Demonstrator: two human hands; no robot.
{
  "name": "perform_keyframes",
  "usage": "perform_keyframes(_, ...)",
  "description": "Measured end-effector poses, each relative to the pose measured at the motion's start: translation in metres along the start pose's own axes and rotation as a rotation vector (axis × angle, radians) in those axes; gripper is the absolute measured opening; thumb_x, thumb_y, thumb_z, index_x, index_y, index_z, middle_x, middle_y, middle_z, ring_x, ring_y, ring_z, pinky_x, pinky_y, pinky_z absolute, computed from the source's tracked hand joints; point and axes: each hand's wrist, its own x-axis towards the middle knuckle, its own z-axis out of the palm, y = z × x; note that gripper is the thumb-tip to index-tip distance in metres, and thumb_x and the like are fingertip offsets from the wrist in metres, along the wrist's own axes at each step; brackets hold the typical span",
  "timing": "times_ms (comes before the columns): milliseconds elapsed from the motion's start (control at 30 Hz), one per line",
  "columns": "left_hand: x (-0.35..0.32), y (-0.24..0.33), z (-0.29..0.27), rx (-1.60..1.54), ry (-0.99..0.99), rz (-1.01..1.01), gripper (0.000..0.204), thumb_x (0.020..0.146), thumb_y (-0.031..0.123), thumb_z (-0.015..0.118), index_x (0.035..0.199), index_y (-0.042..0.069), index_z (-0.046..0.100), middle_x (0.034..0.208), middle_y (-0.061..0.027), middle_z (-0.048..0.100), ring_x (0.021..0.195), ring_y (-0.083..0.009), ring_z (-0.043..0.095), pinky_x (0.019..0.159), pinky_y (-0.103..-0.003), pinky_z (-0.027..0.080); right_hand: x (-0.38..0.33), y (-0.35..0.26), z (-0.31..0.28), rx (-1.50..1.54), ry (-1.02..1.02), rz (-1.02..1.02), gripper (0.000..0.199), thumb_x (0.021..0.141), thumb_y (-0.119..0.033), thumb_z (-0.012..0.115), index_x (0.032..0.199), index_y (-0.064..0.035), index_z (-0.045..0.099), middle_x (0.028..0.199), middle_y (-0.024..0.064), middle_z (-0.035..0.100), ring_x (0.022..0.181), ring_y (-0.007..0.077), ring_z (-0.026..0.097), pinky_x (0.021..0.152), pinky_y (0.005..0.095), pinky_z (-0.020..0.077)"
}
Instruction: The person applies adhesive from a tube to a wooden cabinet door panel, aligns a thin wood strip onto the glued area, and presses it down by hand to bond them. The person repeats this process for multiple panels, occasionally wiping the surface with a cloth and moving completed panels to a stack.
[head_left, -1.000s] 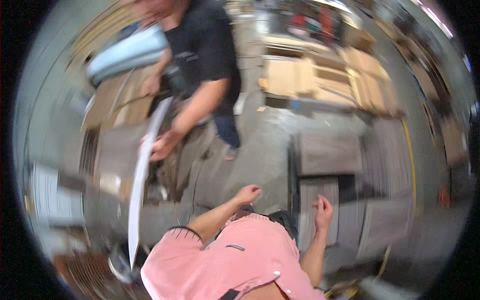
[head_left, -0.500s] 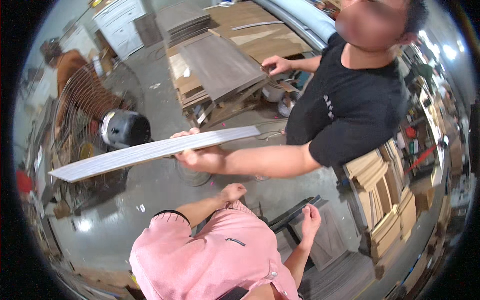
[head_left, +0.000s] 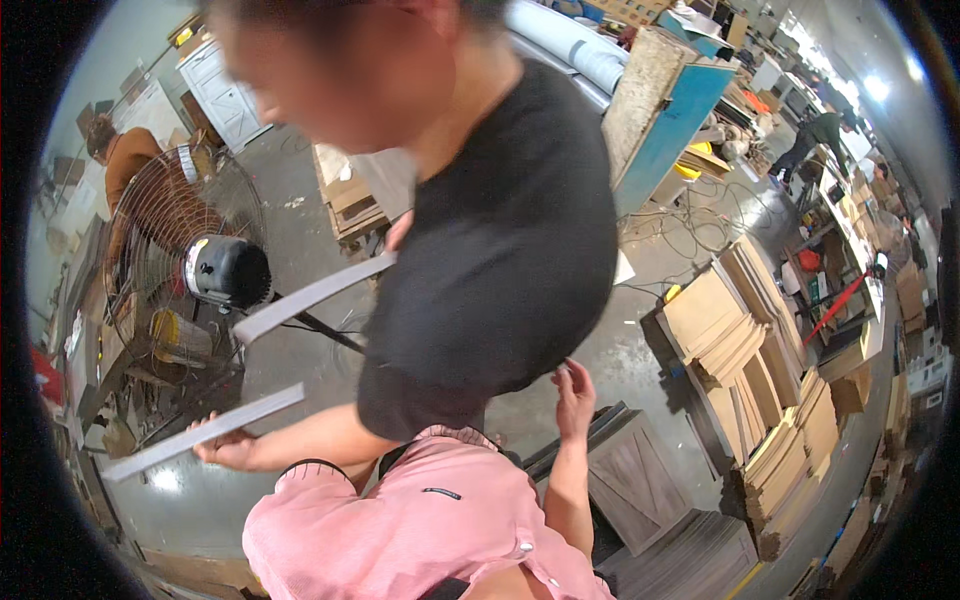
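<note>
My right hand (head_left: 574, 398) is raised at the edge of a co-worker's black shirt (head_left: 500, 230), its fingers apart and lightly bent, holding nothing. My left hand is hidden behind the co-worker, whose arm crosses in front of mine. In one hand (head_left: 222, 442) the co-worker grips a narrow pale strip (head_left: 260, 408). A second pale strip (head_left: 310, 298) reaches out from beside the co-worker's other hand (head_left: 398, 232), which is mostly covered. Below and right of my right hand, grey-brown wood panels (head_left: 635, 480) lie stacked.
A caged floor fan (head_left: 228, 270) stands at the left, with a person in brown (head_left: 135, 165) behind it. Stacked light boards (head_left: 770, 400) are at the right. Cables (head_left: 690, 225) lie on the floor near a blue-edged upright board (head_left: 665, 130).
The co-worker has leaned in leftward across my front, and two strips show where one did before. My right hand has moved up and left; my left hand has gone out of sight.
</note>
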Motion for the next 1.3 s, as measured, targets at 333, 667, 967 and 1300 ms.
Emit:
perform_keyframes(333,-0.016,0.014,-0.163,0.67,0.184,-0.109,0.036,0.087,0.028,0.054,0.113,0.004,0.064,0.091,-0.0118,0.066,0.076,-0.0265,0.066,0.076,-0.041,0.055,0.014,-0.059,0.101,-0.895,-1.165,-0.042,0.042,0.083,-0.037,0.073,0.11,-0.0058,0.071,0.101,0.0232,0.072,0.096,0.039,0.07,0.083,0.048,0.0543)
perform_keyframes(667,-0.119,-0.103,-0.335,1.863,-0.323,-1.005,0.037,0.09,0.035,0.057,0.106,0.004,0.069,0.085,-0.0153,0.07,0.071,-0.0315,0.067,0.071,-0.043,0.053,0.066,-0.043,0.122,-0.682,-1.398,0.152,0.048,0.095,-0.031,0.068,0.135,-0.0046,0.06,0.122,0.0147,0.07,0.112,0.0248,0.067,0.096,0.0367,0.0528)
perform_keyframes(967,-0.195,-0.364,-0.121,1.66,-1.225,-0.709,0.047,0.094,0.044,0.059,0.103,0.0,0.073,0.091,-0.0196,0.074,0.092,-0.0335,0.071,0.082,-0.042,0.053,0.223,0.047,-0.024,-0.658,-0.48,0.233,0.04,0.094,-0.026,0.07,0.126,-0.0021,0.065,0.106,0.0111,0.074,0.098,0.0173,0.069,0.089,0.0315,0.0534)
perform_keyframes(1300,-0.26,-0.459,0.167,1.149,-1.449,-0.629,0.033,0.1,0.027,0.063,0.122,0.002,0.063,0.095,-0.0039,0.067,0.09,-0.0133,0.063,0.085,-0.029,0.05,0.293,0.053,0.141,-0.659,-0.817,0.177,0.039,0.094,-0.03,0.069,0.124,-0.0061,0.067,0.106,0.0122,0.075,0.1,0.0224,0.071,0.09,0.0335,0.0542)
